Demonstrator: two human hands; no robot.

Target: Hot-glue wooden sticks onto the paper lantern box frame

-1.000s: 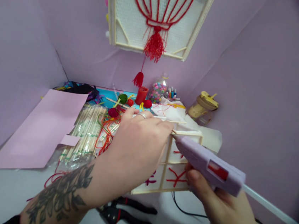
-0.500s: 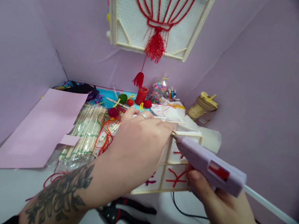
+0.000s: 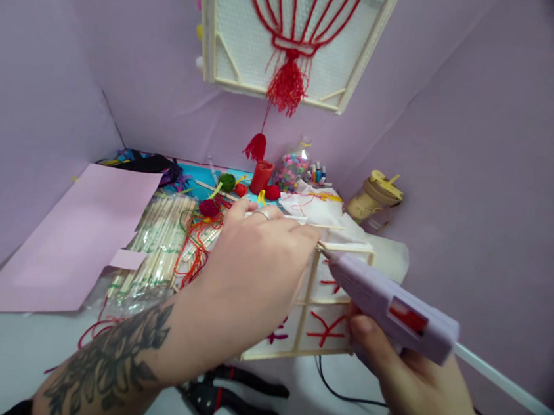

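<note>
My right hand (image 3: 403, 372) grips a lilac hot glue gun (image 3: 390, 302) with a glue stick (image 3: 506, 383) out of its back. Its nozzle meets the top edge of a white box (image 3: 303, 309) framed in pale wooden sticks, close to my left fingertips. Red and purple yarn figures mark the box's panels. Over the box's left part lies my left hand (image 3: 261, 265), ringed, fingers bent and pressed together; their tips and whatever they pinch are hidden. Just beyond the knuckles a thin stick (image 3: 332, 226) pokes out.
Black pliers (image 3: 237, 398) lie in front of the box. Bagged sticks (image 3: 159, 241) and pink card (image 3: 70, 238) are left. Behind stand a red candle (image 3: 261, 177), a pompom jar (image 3: 291, 169) and a cup (image 3: 375, 195). A yarn-decorated lantern (image 3: 295, 31) hangs above.
Almost nothing differs. The glue gun's back end has shifted very slightly right, while its nozzle stays by my left fingertips.
</note>
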